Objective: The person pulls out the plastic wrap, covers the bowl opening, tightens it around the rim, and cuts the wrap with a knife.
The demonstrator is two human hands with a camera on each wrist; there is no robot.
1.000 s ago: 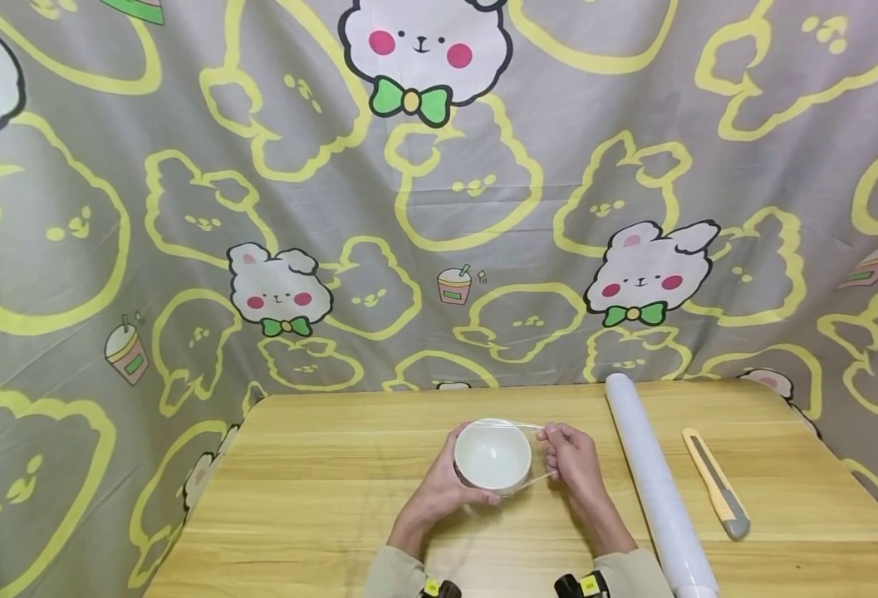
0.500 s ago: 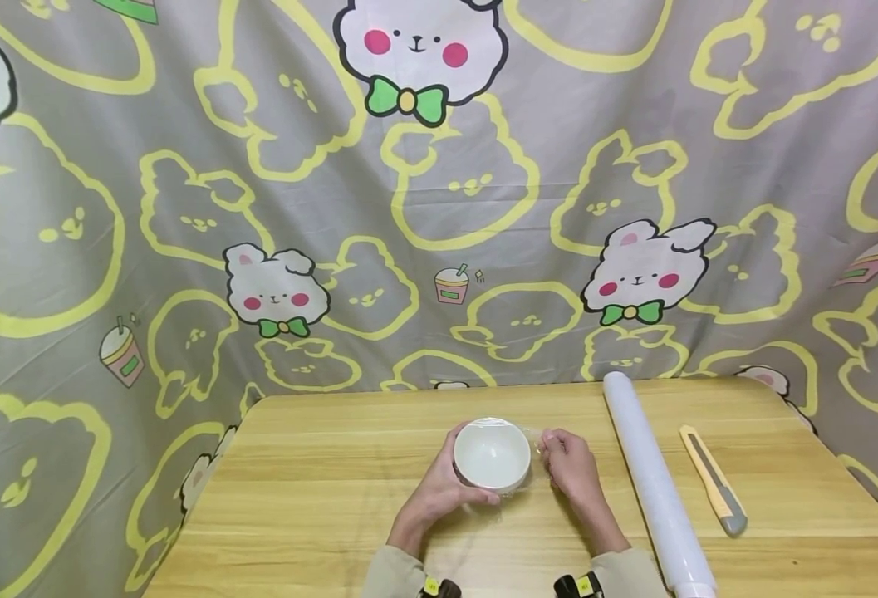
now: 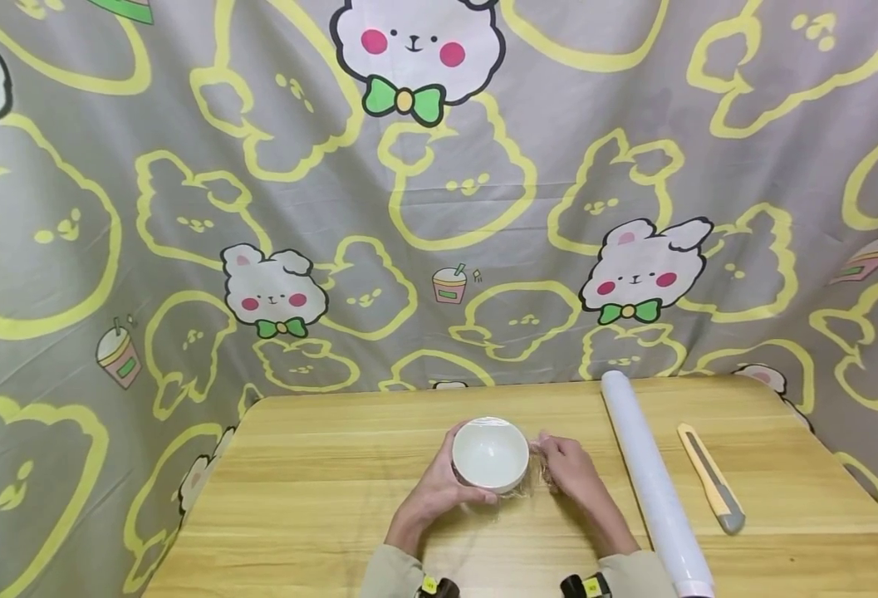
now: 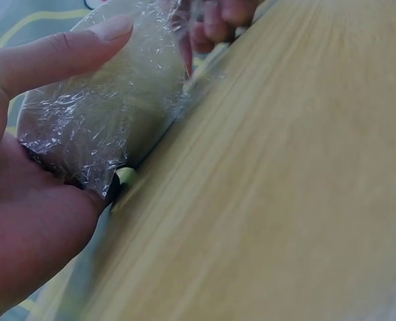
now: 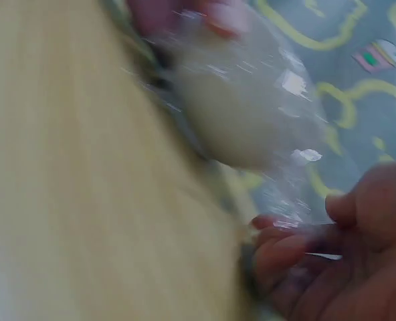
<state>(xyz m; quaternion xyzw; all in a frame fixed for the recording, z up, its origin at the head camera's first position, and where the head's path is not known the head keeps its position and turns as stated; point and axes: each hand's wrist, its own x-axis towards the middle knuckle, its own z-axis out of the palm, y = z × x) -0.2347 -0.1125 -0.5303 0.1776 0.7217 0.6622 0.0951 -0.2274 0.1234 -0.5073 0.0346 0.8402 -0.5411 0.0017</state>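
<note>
A white bowl (image 3: pixel 490 453) is held up at the middle of the table, its mouth facing the head camera. My left hand (image 3: pixel 440 484) grips it from the left, the thumb along its near side. Crinkled clear cling film (image 4: pixel 84 120) covers the bowl's side in the left wrist view. To the right of the bowl, my right hand (image 3: pixel 573 473) pinches a gathered edge of that film between thumb and curled fingers. In the right wrist view the film stretches from the bowl (image 5: pixel 221 117) to those fingers. Some left fingers are hidden behind the bowl.
On the wooden table (image 3: pixel 319 473), a long roll of cling film (image 3: pixel 655 486) lies right of my right hand. Beyond it lies a yellow and grey utility knife (image 3: pixel 711 477). A rabbit-patterned curtain (image 3: pixel 364 199) hangs behind the table and at its sides.
The film, earlier pulled out between bowl and right hand, is now bunched close by the bowl's right side. My right hand has turned and lowered slightly. The left hand keeps its grip.
</note>
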